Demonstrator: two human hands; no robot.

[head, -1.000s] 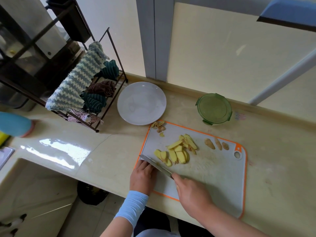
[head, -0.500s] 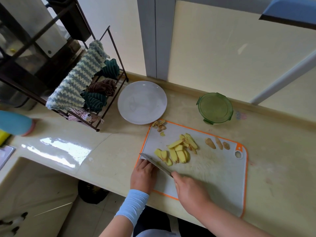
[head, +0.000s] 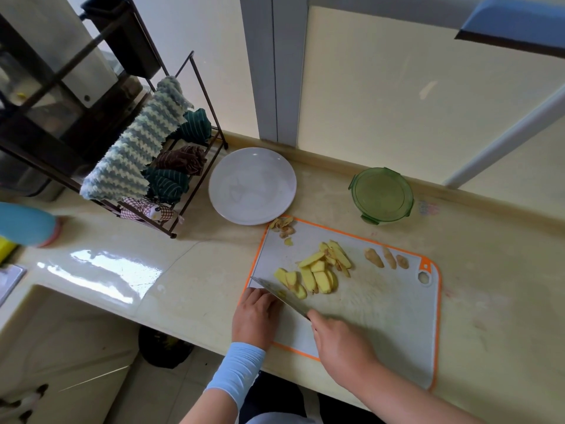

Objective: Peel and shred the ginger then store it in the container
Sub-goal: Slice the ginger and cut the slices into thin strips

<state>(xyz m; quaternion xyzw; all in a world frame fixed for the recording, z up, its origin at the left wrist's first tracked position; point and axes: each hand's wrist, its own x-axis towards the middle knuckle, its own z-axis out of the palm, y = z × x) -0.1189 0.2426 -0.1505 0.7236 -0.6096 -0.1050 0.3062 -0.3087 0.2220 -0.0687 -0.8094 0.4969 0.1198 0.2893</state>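
Note:
A white cutting board (head: 382,316) with an orange rim lies on the counter. Yellow peeled ginger slices (head: 318,270) are piled at its middle left, with three unpeeled ginger bits (head: 386,260) to their right and peel scraps (head: 282,226) at the far left corner. My right hand (head: 342,347) grips the handle of a knife (head: 279,296), its blade lying just in front of the slices. My left hand (head: 255,316) sits with curled fingers against the blade, and what is under its fingers is hidden. The green lidded container (head: 381,194) stands behind the board.
A white plate (head: 252,185) sits behind the board's left corner. A wire rack (head: 171,166) hung with cloths stands at the left. A sink (head: 46,332) is set into the counter at lower left. The wall runs close behind the counter.
The knife blade has shifted slightly towards the slices. Both hands stay in almost the same place.

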